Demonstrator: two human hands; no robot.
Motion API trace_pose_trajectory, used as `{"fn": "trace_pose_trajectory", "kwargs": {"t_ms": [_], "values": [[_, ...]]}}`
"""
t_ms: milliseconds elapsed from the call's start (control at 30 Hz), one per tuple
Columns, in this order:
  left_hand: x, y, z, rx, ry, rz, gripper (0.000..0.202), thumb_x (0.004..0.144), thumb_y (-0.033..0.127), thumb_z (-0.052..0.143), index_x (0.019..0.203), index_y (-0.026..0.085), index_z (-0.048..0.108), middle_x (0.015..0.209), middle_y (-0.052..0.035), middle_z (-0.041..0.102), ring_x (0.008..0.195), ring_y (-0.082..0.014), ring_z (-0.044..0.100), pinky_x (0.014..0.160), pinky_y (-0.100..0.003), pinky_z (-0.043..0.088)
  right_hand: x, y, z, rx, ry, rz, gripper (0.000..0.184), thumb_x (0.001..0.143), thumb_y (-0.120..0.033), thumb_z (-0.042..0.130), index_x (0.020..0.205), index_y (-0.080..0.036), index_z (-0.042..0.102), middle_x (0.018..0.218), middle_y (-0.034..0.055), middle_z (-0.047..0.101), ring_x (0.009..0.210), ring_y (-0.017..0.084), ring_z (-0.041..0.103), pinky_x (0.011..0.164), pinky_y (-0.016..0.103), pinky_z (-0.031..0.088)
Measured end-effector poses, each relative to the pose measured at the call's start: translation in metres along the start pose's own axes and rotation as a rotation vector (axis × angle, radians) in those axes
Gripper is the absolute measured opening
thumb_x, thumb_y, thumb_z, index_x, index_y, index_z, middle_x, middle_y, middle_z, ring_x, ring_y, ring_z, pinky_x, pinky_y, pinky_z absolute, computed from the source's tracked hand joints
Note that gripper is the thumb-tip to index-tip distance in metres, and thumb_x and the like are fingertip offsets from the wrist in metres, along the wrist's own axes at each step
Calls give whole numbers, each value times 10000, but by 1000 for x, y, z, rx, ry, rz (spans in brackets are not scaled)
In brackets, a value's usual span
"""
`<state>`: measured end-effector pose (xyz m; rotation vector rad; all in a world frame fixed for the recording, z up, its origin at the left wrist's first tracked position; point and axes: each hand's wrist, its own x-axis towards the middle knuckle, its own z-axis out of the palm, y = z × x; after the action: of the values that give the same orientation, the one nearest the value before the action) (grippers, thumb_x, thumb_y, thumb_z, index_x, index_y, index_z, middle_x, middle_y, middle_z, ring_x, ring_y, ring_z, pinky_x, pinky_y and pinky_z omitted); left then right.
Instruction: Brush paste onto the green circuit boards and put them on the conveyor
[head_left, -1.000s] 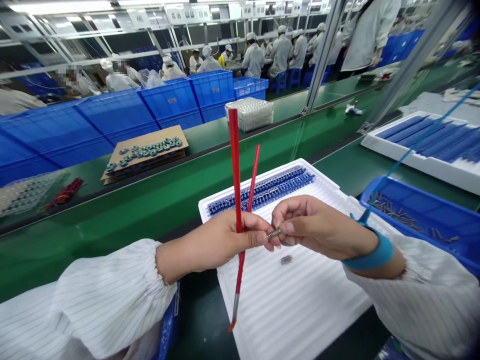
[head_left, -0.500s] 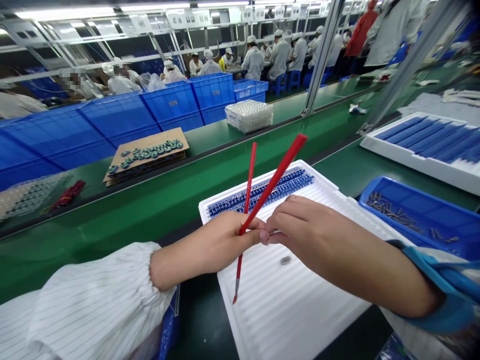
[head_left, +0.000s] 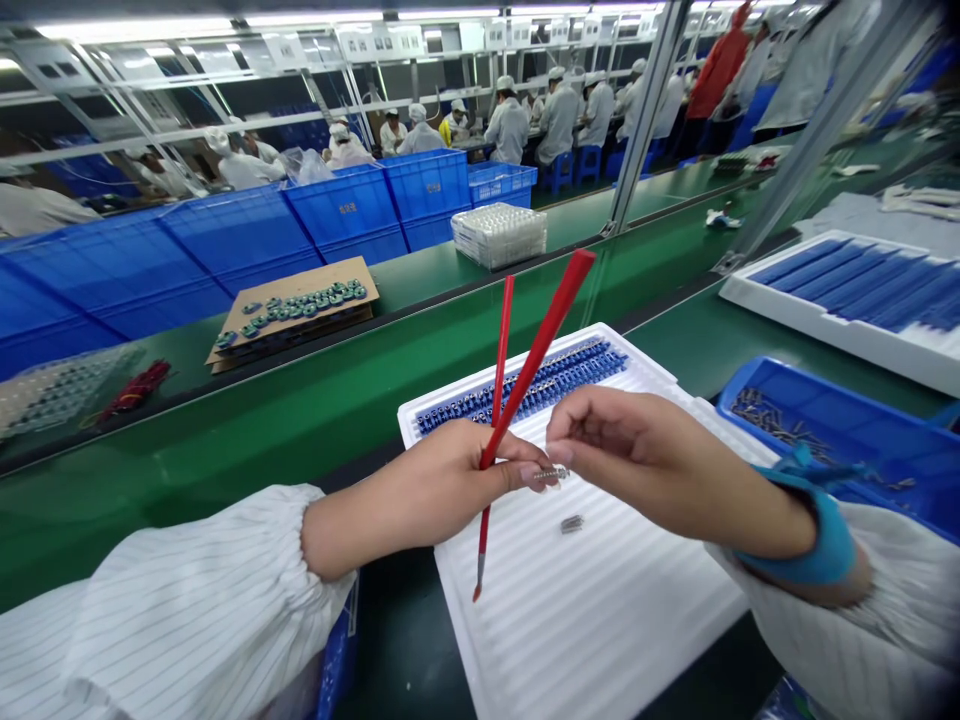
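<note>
My left hand (head_left: 457, 475) is closed, pinching a small ridged metal strip (head_left: 551, 474) between thumb and fingertips. Two red sticks are tucked through the same hand: a slim paintbrush (head_left: 504, 350), bristles pointing down, and a thicker red rod (head_left: 541, 350) slanting up to the right. My right hand (head_left: 630, 440) hovers just right of the strip, fingers loosely curled and thumb slightly apart, with nothing visible in it. Below both hands is a ribbed white foam tray (head_left: 570, 620). On it lies a small metal piece (head_left: 571, 524); rows of blue components (head_left: 525, 385) fill its far end.
Right of the tray stands a blue bin (head_left: 847, 420) of small metal parts. Behind it is another white tray (head_left: 847, 315) with blue strips. Across the green conveyor are cardboard (head_left: 300, 290) with ring-shaped parts, a clear tray stack (head_left: 500, 235) and blue crates (head_left: 341, 205). Several co-workers sit beyond.
My right hand has drawn back to the right from my left fingertips and its fingers have loosened. The metal strip now shows in my left hand. The red rod has tipped slightly left.
</note>
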<state>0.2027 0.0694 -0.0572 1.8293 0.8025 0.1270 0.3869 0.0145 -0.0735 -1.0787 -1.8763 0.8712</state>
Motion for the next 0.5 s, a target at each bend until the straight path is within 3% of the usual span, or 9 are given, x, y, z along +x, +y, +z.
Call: {"fn": "trace_pose_trajectory", "kwargs": {"t_ms": [100,200,267,400,500], "values": [[0,-3,0,-11,-11,-3,227,851,339,498,818,188,663,856,21,656,847,-125,574,786,-213,399,2,6,-1,30,-38,-31,114,928,-157,481,989,-160,578,877,1,598,782,100,555,678,199,435],[0,-7,-1,105,-3,-63,288,847,399,475,754,182,640,622,42,516,603,-97,449,590,-209,341,3,7,-1,-56,-101,-80,73,903,-190,571,973,-174,589,900,-16,593,813,97,542,719,199,426],[0,-8,-1,152,-14,-90,331,846,436,451,732,174,619,567,43,414,548,-93,350,531,-218,278,3,7,1,-171,-108,-119,66,874,-140,604,933,-166,589,894,-17,588,824,103,532,734,209,417],[1,-10,0,172,-20,-89,336,851,426,422,787,175,636,657,18,522,625,-122,434,592,-229,315,-1,3,8,-449,-128,-220,164,835,10,481,855,-116,585,857,49,556,854,183,502,760,308,413],[1,-8,1,192,-24,-108,309,849,397,426,795,180,640,716,9,580,694,-142,493,642,-236,342,-4,-1,10,-605,-133,-262,192,791,32,440,818,-96,580,824,81,534,833,225,488,739,363,409]]}}
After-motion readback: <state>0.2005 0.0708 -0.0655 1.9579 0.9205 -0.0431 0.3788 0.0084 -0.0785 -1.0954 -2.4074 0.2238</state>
